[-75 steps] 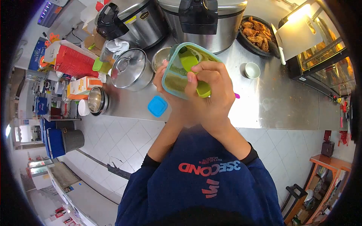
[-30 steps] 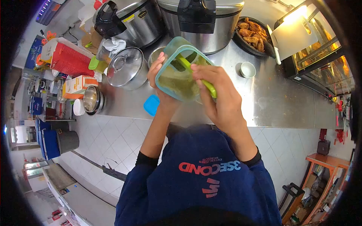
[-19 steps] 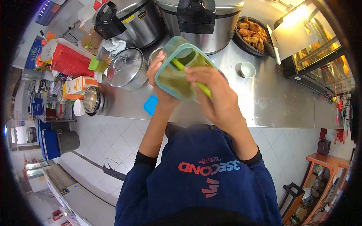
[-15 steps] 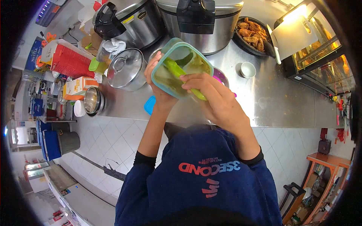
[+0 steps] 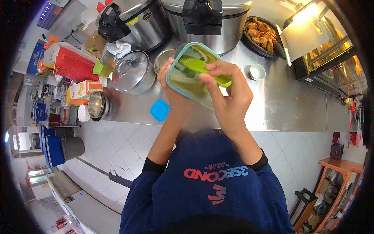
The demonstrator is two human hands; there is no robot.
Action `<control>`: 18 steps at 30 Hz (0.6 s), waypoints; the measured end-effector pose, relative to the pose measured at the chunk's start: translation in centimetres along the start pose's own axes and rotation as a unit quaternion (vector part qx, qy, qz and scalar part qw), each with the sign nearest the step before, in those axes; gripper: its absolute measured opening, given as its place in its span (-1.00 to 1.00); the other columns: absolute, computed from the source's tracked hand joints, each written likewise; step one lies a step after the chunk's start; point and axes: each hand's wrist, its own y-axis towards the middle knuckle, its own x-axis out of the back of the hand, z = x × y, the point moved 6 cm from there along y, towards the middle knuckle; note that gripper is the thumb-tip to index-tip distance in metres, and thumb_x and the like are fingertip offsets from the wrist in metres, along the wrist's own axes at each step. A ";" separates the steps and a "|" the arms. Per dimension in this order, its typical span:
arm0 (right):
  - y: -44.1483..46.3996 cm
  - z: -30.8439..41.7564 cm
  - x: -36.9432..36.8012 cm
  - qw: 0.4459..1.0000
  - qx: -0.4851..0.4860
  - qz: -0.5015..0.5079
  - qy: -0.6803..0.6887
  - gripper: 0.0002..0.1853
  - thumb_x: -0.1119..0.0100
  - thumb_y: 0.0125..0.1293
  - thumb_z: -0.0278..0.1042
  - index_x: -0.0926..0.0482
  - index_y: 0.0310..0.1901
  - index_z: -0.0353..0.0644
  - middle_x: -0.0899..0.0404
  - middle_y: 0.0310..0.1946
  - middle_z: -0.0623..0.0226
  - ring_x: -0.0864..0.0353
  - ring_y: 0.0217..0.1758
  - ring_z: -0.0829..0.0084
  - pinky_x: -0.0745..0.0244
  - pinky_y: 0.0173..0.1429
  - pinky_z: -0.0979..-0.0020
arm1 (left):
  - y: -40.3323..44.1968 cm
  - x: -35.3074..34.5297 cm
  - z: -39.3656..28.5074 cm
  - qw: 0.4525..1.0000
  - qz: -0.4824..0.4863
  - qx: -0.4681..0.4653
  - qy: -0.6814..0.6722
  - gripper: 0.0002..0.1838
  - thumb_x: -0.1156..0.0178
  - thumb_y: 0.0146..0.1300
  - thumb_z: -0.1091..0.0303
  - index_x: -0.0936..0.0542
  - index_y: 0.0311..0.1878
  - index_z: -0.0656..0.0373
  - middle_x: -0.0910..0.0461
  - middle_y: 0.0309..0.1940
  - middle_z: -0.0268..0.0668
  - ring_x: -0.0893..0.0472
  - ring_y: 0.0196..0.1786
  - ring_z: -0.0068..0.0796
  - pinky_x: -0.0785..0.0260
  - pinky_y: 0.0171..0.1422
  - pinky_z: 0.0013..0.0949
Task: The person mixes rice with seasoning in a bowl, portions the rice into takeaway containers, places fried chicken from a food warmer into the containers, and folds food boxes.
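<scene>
Above the counter [image 5: 288, 105], clasps in the left hand [image 5: 171, 86] a probably light, slick tub [image 5: 191, 88], best gripped round its walls, and pinches in the right hand [image 5: 234, 89] a likely stiff green utensil [image 5: 198, 66].

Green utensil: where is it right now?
In the head view, the green utensil is upper centre, in the right hand, its broad end at the mouth of the container held by the left hand.

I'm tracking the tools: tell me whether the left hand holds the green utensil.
No, the right hand holds the green utensil, while the left hand grips the container.
</scene>
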 end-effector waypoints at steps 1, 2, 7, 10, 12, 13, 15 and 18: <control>-0.1 0.4 0.0 0.999 0.028 0.003 -0.018 -0.77 -0.35 0.09 -0.52 -0.47 -0.28 -0.31 -0.57 -0.27 0.17 -0.59 -0.24 0.42 -0.54 -0.20 0.48 | -0.2 -0.2 0.2 1.000 0.004 0.003 0.004 0.02 -0.50 -0.17 0.12 -0.05 0.27 0.20 -0.13 0.11 -0.11 -0.21 0.21 -0.12 -0.06 0.29 -0.06; -0.3 0.7 0.0 0.998 0.056 0.005 -0.037 -0.79 -0.32 0.13 -0.55 -0.47 -0.27 -0.33 -0.57 -0.23 0.17 -0.59 -0.20 0.47 -0.55 -0.19 0.51 | -0.2 -0.2 0.3 1.000 0.001 0.002 0.006 0.01 -0.50 -0.16 0.12 -0.06 0.26 0.21 -0.13 0.10 -0.11 -0.21 0.20 -0.12 -0.06 0.29 -0.06; -0.2 1.4 0.1 0.995 0.064 -0.024 -0.068 -0.75 -0.37 0.07 -0.56 -0.42 -0.35 -0.30 -0.58 -0.30 0.16 -0.60 -0.29 0.44 -0.51 -0.27 0.52 | -0.2 0.0 -0.2 1.000 -0.003 -0.009 -0.021 -0.04 -0.46 -0.10 0.12 -0.07 0.26 0.22 -0.14 0.09 -0.11 -0.22 0.20 -0.12 -0.06 0.28 -0.07; -0.4 1.8 0.0 0.992 0.097 -0.032 -0.077 -0.72 -0.39 0.04 -0.59 -0.39 -0.38 -0.26 -0.58 -0.31 0.16 -0.60 -0.32 0.42 -0.50 -0.29 0.52 | -0.2 0.2 -0.4 0.999 -0.009 -0.001 -0.051 -0.06 -0.45 -0.08 0.12 -0.07 0.26 0.22 -0.14 0.10 -0.10 -0.22 0.21 -0.15 -0.06 0.29 -0.09; -0.5 2.0 0.0 0.990 0.112 -0.033 -0.074 -0.70 -0.39 0.03 -0.61 -0.37 -0.40 -0.24 -0.58 -0.32 0.16 -0.60 -0.32 0.42 -0.50 -0.29 0.52 | 0.0 0.5 -0.7 0.999 -0.011 -0.006 -0.051 -0.07 -0.44 -0.04 0.13 -0.06 0.26 0.21 -0.15 0.12 -0.10 -0.23 0.22 -0.17 -0.08 0.30 -0.11; -0.4 2.2 0.0 0.990 0.116 -0.030 -0.069 -0.70 -0.39 0.02 -0.62 -0.37 -0.40 -0.23 -0.58 -0.32 0.17 -0.60 -0.32 0.42 -0.50 -0.28 0.51 | 0.0 0.6 -0.8 0.999 -0.013 -0.009 -0.051 -0.08 -0.43 -0.02 0.13 -0.05 0.27 0.20 -0.15 0.13 -0.10 -0.23 0.22 -0.18 -0.09 0.30 -0.12; -0.4 2.5 0.1 0.990 0.126 -0.022 -0.061 -0.69 -0.38 0.02 -0.64 -0.36 -0.40 -0.21 -0.58 -0.33 0.18 -0.60 -0.32 0.42 -0.50 -0.27 0.49 | 0.0 0.7 -1.0 0.996 -0.029 -0.004 -0.089 -0.08 -0.47 -0.07 0.26 -0.06 0.26 0.16 -0.20 0.13 -0.12 -0.31 0.25 -0.15 -0.19 0.32 -0.13; -0.3 2.9 0.2 0.989 0.141 -0.009 -0.047 -0.69 -0.37 0.03 -0.65 -0.35 -0.39 -0.19 -0.57 -0.34 0.19 -0.59 -0.32 0.40 -0.50 -0.26 0.46 | -0.2 0.9 -0.8 0.995 -0.040 0.002 -0.087 -0.09 -0.49 -0.09 0.32 -0.07 0.24 0.15 -0.22 0.12 -0.14 -0.35 0.26 -0.14 -0.27 0.33 -0.14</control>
